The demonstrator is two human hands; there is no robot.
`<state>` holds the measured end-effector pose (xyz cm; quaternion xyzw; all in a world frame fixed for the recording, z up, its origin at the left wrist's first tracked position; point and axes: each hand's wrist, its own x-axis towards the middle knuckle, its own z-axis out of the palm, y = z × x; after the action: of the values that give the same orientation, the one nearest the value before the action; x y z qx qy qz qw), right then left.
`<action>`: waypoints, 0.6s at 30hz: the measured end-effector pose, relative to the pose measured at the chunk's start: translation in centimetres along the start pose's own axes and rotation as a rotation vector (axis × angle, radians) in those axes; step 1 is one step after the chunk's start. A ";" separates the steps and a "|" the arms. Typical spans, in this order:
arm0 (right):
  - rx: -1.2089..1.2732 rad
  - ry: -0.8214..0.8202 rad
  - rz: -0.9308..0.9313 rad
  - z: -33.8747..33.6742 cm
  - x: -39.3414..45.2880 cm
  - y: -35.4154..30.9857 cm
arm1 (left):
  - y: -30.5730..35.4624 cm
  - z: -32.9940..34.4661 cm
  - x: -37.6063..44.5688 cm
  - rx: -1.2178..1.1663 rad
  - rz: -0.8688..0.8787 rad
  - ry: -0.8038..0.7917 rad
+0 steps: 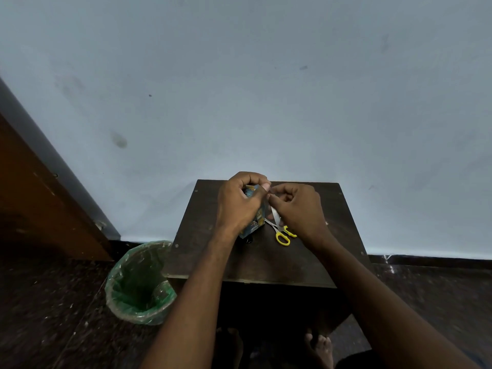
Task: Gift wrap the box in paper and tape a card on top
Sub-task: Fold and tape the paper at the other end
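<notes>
Brown wooden panel [29,198], far left, leaning along the pale blue wall [239,75]. Bin [139,283], round, lined with a green plastic bag, standing on the dark speckled floor [53,302] just beside the desk's left edge. Desk [266,262], small, dark wood, set against the wall. Left hand [239,203], over the far part of the desk, fingers and thumb curled round the wrapped box [254,226]; grip grasping the box. Wrapped box, covered in blue patterned paper, standing tilted on the desk under the left hand, mostly hidden by it. Right hand [295,209], just beside the left, fingertips curled and pinched together at the box's upper edge; what the grip grasps is too small to tell. Scissors [279,229], yellow handles, blades parted, lying on the desk between the box and the right wrist. Bare feet [319,347], below the desk's near edge.
</notes>
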<state>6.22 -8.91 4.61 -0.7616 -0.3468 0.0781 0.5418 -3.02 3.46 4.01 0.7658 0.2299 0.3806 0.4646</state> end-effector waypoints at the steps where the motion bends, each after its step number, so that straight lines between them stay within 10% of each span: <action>1: 0.017 -0.009 0.020 -0.1 0.0 0.0 | 0.0 0.0 0.0 -0.002 -0.006 -0.004; 18: 0.116 -0.147 0.102 -1.1 0.3 0.3 | 0.8 -0.7 -0.1 -0.011 -0.032 -0.126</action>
<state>7.07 -9.60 4.85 -0.7379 -0.3414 0.1810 0.5533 -3.66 3.43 4.87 0.7819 0.2101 0.3254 0.4884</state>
